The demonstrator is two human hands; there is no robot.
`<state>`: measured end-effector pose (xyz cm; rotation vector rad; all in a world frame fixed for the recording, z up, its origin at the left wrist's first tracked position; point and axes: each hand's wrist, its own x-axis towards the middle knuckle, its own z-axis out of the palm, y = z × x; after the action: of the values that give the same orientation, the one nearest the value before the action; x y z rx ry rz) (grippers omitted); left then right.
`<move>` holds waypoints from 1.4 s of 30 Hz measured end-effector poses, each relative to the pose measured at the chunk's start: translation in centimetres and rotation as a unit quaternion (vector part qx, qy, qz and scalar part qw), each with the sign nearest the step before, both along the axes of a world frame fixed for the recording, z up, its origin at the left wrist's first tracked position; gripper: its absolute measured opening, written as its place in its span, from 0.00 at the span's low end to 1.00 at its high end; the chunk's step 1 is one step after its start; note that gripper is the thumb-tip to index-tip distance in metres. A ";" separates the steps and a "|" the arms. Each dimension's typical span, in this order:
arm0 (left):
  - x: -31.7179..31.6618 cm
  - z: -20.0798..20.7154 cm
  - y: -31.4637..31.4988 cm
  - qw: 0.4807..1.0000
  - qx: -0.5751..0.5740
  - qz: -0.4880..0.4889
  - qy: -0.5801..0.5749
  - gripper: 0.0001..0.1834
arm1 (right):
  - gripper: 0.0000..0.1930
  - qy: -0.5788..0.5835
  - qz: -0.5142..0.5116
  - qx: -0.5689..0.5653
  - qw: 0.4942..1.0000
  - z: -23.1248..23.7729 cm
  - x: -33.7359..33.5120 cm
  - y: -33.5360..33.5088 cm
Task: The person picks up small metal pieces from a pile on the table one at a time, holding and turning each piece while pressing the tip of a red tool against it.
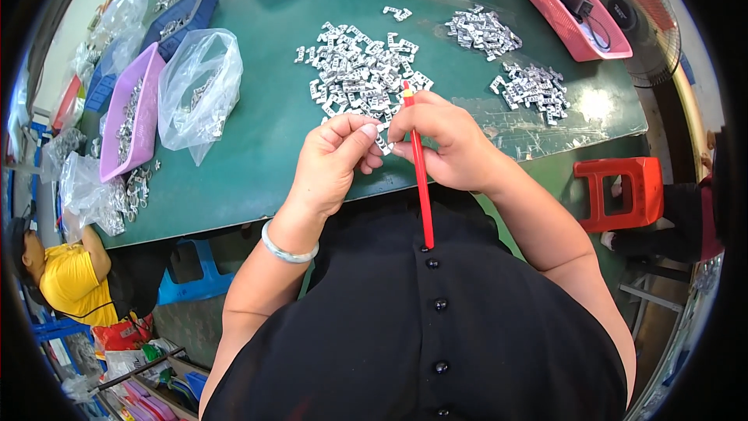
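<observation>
My left hand (331,164), with a pale bangle on its wrist, pinches a small silver metal part (384,142) between thumb and forefinger at the table's near edge. Across my right hand (446,139) lies a long red pencil-like stick (421,175) with a yellow band near its far end. That hand's fingers are closed around the stick, and its thumb and fingertip come up against the same metal part. Just beyond both hands spreads a large heap of similar silver parts (358,70). Two smaller heaps, an upper one (483,33) and a lower one (535,92), lie to the right.
On the green table (265,125) at left are a clear plastic bag (201,97), a pink tray (117,140) and a blue bin (178,27). A pink basket (600,43) sits far right beside a fan (639,23). Below are a red stool (619,218) and a person in yellow (74,281).
</observation>
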<state>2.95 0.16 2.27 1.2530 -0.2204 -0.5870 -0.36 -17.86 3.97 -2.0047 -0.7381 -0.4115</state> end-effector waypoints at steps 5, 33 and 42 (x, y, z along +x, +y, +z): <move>-1.0 0.1 -0.6 0.997 -0.044 0.063 0.017 0.06 | 0.10 0.117 -0.035 0.148 0.981 -1.4 -0.6 0.3; -2.4 0.6 -0.5 0.997 -0.050 0.034 0.047 0.07 | 0.10 0.336 0.005 0.372 0.865 -1.2 -1.7 -0.2; -2.6 0.7 -0.4 0.998 -0.037 0.036 0.039 0.07 | 0.11 0.327 0.009 0.363 0.872 -0.9 -1.9 -0.2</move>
<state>0.31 -0.24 3.00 1.1595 -0.1298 -0.5588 -2.25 -18.09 3.04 -1.2767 -0.1212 0.0333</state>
